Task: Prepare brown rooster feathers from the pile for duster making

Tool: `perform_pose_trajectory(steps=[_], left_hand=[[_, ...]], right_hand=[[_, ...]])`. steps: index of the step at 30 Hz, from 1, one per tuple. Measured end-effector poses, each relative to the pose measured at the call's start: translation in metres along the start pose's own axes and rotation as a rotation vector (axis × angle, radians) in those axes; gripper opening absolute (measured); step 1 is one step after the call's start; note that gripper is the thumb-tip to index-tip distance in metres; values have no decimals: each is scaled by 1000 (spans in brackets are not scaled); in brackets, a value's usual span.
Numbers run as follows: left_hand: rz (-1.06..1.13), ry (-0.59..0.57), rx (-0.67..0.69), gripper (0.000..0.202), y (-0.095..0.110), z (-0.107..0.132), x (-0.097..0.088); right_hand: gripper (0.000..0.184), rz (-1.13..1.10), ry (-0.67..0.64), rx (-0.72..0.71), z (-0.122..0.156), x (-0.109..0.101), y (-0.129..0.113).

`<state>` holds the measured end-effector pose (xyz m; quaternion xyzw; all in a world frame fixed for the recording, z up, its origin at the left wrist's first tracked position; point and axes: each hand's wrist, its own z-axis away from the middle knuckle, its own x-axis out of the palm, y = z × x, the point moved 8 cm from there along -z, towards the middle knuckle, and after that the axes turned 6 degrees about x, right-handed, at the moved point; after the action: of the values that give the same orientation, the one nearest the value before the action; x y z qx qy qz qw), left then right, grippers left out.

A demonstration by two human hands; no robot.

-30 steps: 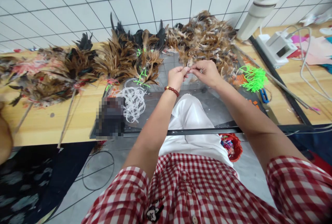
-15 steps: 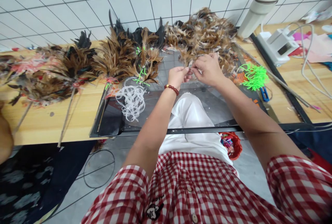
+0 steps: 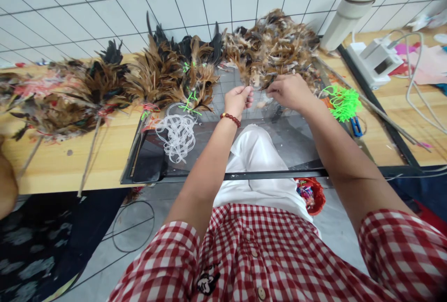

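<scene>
My left hand (image 3: 237,101), with a red bead bracelet on the wrist, is raised over the glass panel (image 3: 216,129). Its thumb and fingers are pinched; whatever is between them is too small to make out. To its right, my right hand (image 3: 292,91) has its fingers drawn together at the front edge of a heap of brown feathers (image 3: 275,45). What those fingertips hold, if anything, I cannot see. Bunches of brown and black feathers (image 3: 153,71), some tied with green bands, stand left of my hands.
Clear loops (image 3: 176,136) lie beside a dark phone (image 3: 149,157). Bright green bands (image 3: 342,102) and a blue tool (image 3: 356,126) are at right, near thin sticks (image 3: 387,118). A bottle (image 3: 349,17) and a power strip (image 3: 373,64) stand behind. Someone's arm (image 3: 7,176) shows at far left.
My hands were together at the fingertips and are now apart. The right hand has moved right, towards the feather heap; the left has stayed nearly in place.
</scene>
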<state>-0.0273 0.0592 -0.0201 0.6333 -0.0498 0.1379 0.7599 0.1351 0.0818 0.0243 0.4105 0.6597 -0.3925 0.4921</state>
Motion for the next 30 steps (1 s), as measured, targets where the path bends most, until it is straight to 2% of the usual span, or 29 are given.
perform_pose_trajectory(steps=[3,8,11,13,16,19,21,25,30], left_hand=[[2,41,-27,14,-3,-2,-5],[46,24,-41,20,-5,-2,-4],[59,11,-52,21,-6,-2,-3],[65,10,-41,19,-6,-3,-3],[89,16,-27,17,-5,-3,-5],[109,0,-42,19,-7,-2,-3],[110,-18,-58,19,-7,0,0],[120,-58,-105,19,-9,5,6],[162,-112,-167,19,-9,11,14]], right_hand=[[37,28,-92,-91,1,12,-6],[35,116,-176,-172,7,23,-33],[31,100,-147,-143,8,23,-39],[25,-34,-65,-39,3,16,-33],[13,-519,9,229,-2,8,-11],[17,-1118,-74,442,-2,18,-6],[24,-1361,-111,482,-1,21,-12],[33,-1495,-36,444,0,20,-20],[29,-1484,60,412,-2,24,-17]])
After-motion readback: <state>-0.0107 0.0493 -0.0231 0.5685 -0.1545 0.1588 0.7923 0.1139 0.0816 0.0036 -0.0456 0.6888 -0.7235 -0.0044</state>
